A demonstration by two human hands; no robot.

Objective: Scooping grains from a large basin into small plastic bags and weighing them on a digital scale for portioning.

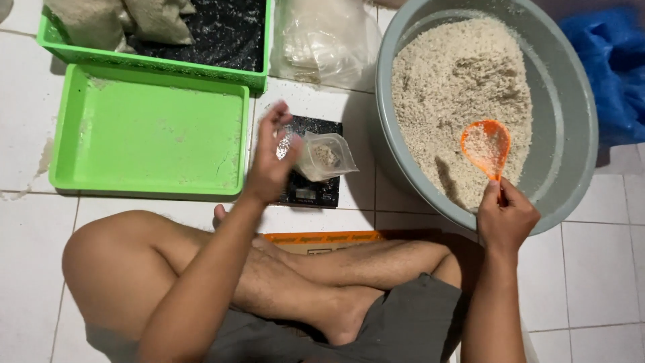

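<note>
Right hand (505, 218) clamped on handle of orange scoop (485, 146), bowl resting on rice (450, 87) in grey basin (571, 114). Left hand (270, 158) pinches mouth of clear bag (326, 156) over black scale (310, 191) on floor. Bag looks limp, slippery, light; best held at rim. Scoop looks stiff.

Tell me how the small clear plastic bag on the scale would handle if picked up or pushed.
The small clear bag looks thin and crumpled, so probably floppy. It holds only a little rice, so likely light, and a push may slide or topple it on the black scale. Its mouth is open at the left hand, so tipping could spill grains.
</note>
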